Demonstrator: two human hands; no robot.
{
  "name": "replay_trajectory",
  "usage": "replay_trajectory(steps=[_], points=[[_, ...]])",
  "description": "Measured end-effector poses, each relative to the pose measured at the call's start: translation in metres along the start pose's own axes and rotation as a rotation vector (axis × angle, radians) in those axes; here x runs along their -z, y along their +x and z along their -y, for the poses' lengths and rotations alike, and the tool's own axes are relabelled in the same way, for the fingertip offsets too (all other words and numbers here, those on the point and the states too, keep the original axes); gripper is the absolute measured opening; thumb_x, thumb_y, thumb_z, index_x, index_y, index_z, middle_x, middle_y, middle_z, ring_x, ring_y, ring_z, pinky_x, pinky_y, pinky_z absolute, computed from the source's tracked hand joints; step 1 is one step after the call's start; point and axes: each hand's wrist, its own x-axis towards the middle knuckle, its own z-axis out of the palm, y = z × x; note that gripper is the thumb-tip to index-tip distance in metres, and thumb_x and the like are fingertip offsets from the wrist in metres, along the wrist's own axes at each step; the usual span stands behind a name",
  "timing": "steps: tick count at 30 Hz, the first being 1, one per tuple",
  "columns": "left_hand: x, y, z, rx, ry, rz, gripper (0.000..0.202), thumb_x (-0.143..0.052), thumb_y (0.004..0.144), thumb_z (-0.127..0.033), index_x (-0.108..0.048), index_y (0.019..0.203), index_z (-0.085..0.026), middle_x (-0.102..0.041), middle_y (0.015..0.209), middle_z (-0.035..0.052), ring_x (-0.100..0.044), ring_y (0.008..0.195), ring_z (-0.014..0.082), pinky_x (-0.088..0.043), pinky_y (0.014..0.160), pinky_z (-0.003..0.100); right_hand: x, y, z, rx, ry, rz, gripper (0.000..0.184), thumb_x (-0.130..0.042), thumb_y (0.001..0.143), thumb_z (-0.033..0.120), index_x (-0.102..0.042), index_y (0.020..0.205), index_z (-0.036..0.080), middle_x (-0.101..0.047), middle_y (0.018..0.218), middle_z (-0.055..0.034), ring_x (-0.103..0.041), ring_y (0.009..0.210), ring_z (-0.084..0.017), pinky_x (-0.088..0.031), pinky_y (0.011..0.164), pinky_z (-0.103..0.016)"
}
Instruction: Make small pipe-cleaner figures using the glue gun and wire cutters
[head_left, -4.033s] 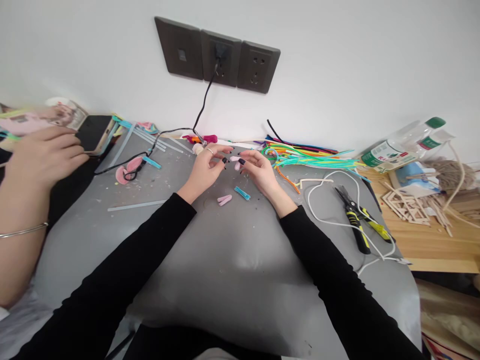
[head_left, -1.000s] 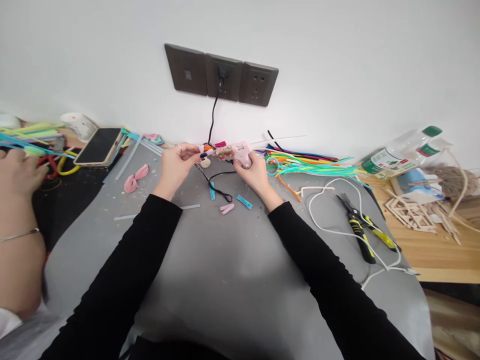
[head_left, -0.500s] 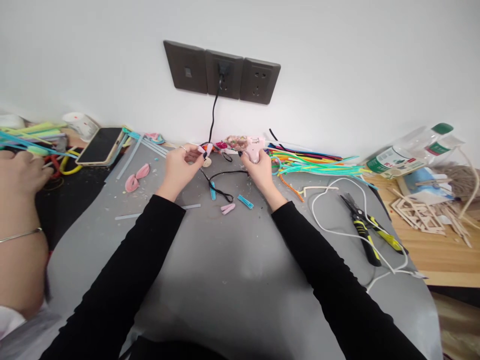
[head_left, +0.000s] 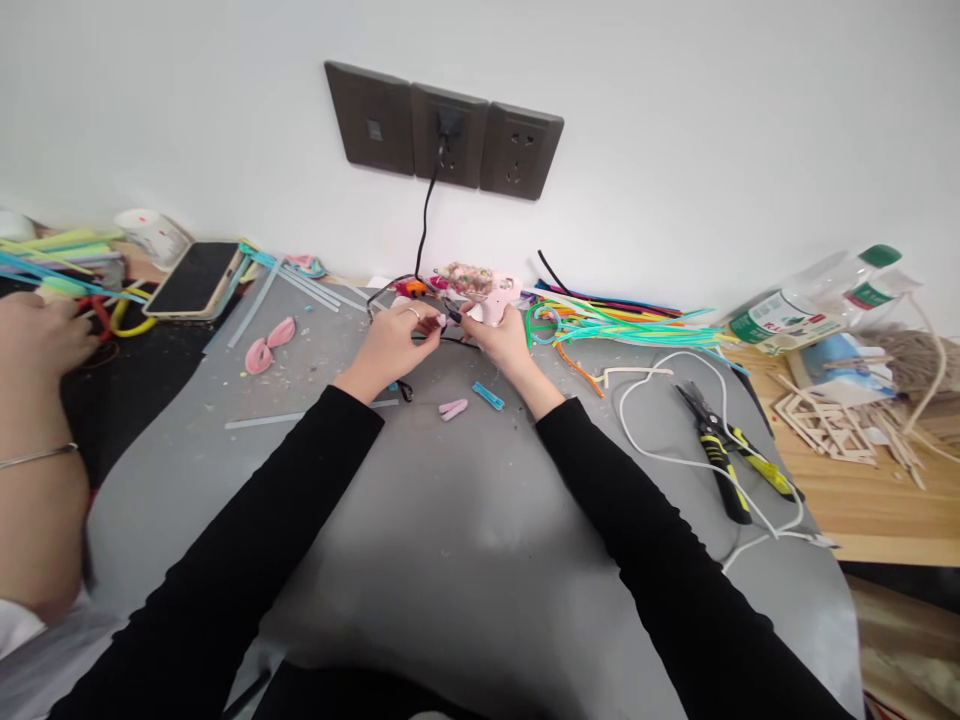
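Note:
My right hand (head_left: pixel 501 342) grips a pink glue gun (head_left: pixel 486 284) at the far middle of the grey mat (head_left: pixel 465 540), with its nozzle pointing left. My left hand (head_left: pixel 393 342) is pinched on a small pink piece (head_left: pixel 440 319) held right at the nozzle tip. The two hands nearly touch. The gun's black cord (head_left: pixel 425 225) runs up to the wall outlet (head_left: pixel 444 124). A loose pink piece (head_left: pixel 452 408) and a blue piece (head_left: pixel 487 396) lie on the mat just in front of my hands.
Coloured pipe cleaners (head_left: pixel 607 322) pile up to the right. Pliers (head_left: pixel 718 455) and a white cord (head_left: pixel 660 455) lie further right, with a bottle (head_left: pixel 810 298) and wooden sticks (head_left: pixel 825 420) beyond. A phone (head_left: pixel 193 278) and pink petals (head_left: pixel 268 345) are on the left, near another person's hand (head_left: pixel 37 335).
My hands came together and nearer to me. The pink piece in my left hand now meets the glue gun's nozzle, and the black cord has shifted under my left hand.

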Motion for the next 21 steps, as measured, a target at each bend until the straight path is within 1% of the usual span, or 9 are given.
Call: replay_trajectory(steps=[3, 5, 9, 12, 14, 18, 21], points=[[-0.003, -0.001, 0.001, -0.008, -0.062, -0.03, 0.017, -0.059, 0.09, -0.027, -0.072, 0.096, -0.019, -0.078, 0.095, 0.0071, -0.074, 0.077, 0.0195, -0.062, 0.082, 0.034, 0.001, 0.001, -0.001, 0.045, -0.013, -0.013, 0.024, -0.072, 0.074, 0.04, -0.067, 0.084, 0.019, -0.071, 0.078, -0.0039, -0.068, 0.075, -0.02, -0.059, 0.078, -0.034], [-0.006, -0.001, 0.001, 0.003, -0.127, -0.042, 0.016, -0.063, 0.09, -0.031, -0.072, 0.096, -0.019, -0.078, 0.095, 0.0071, -0.074, 0.076, 0.0194, -0.063, 0.08, 0.034, 0.001, 0.001, -0.002, 0.051, -0.051, -0.034, 0.023, -0.072, 0.074, 0.039, -0.066, 0.082, 0.018, -0.072, 0.08, -0.0049, -0.069, 0.081, -0.021, -0.058, 0.082, -0.034], [-0.009, -0.002, 0.0, 0.077, -0.204, -0.055, 0.021, -0.067, 0.09, -0.039, -0.072, 0.094, -0.019, -0.078, 0.092, 0.0069, -0.074, 0.078, 0.0199, -0.064, 0.077, 0.034, 0.001, 0.001, -0.002, 0.038, -0.125, -0.07, 0.023, -0.074, 0.072, 0.038, -0.067, 0.083, 0.018, -0.073, 0.083, -0.0053, -0.067, 0.083, -0.022, -0.058, 0.08, -0.034], [-0.011, -0.002, -0.003, 0.151, -0.227, -0.096, 0.022, -0.068, 0.089, -0.04, -0.074, 0.093, -0.019, -0.079, 0.09, 0.0073, -0.075, 0.079, 0.0204, -0.065, 0.078, 0.034, 0.001, 0.001, -0.002, 0.043, -0.117, -0.044, 0.025, -0.073, 0.075, 0.04, -0.068, 0.083, 0.018, -0.073, 0.081, -0.0049, -0.068, 0.082, -0.022, -0.058, 0.08, -0.034], [-0.012, -0.001, -0.005, 0.203, -0.274, -0.125, 0.023, -0.071, 0.087, -0.041, -0.075, 0.093, -0.019, -0.079, 0.091, 0.0077, -0.076, 0.08, 0.0207, -0.065, 0.08, 0.034, 0.001, 0.001, -0.001, 0.038, -0.087, -0.034, 0.027, -0.073, 0.076, 0.042, -0.069, 0.085, 0.017, -0.073, 0.081, -0.0055, -0.069, 0.086, -0.022, -0.058, 0.082, -0.034], [-0.018, 0.0, -0.004, 0.307, -0.456, -0.178, 0.029, -0.077, 0.083, -0.046, -0.074, 0.091, -0.018, -0.08, 0.089, 0.0076, -0.077, 0.082, 0.0223, -0.065, 0.083, 0.037, 0.001, 0.002, -0.002, 0.024, -0.003, -0.062, 0.031, -0.076, 0.072, 0.041, -0.07, 0.092, 0.018, -0.076, 0.087, -0.0066, -0.071, 0.099, -0.026, -0.06, 0.083, -0.035], [-0.023, 0.002, 0.0, 0.363, -0.598, -0.221, 0.035, -0.083, 0.078, -0.05, -0.073, 0.088, -0.018, -0.079, 0.086, 0.0076, -0.078, 0.082, 0.0239, -0.065, 0.083, 0.04, 0.0, 0.002, -0.002, 0.004, 0.062, -0.053, 0.034, -0.078, 0.07, 0.041, -0.07, 0.094, 0.019, -0.076, 0.088, -0.0065, -0.071, 0.098, -0.025, -0.06, 0.081, -0.034]])
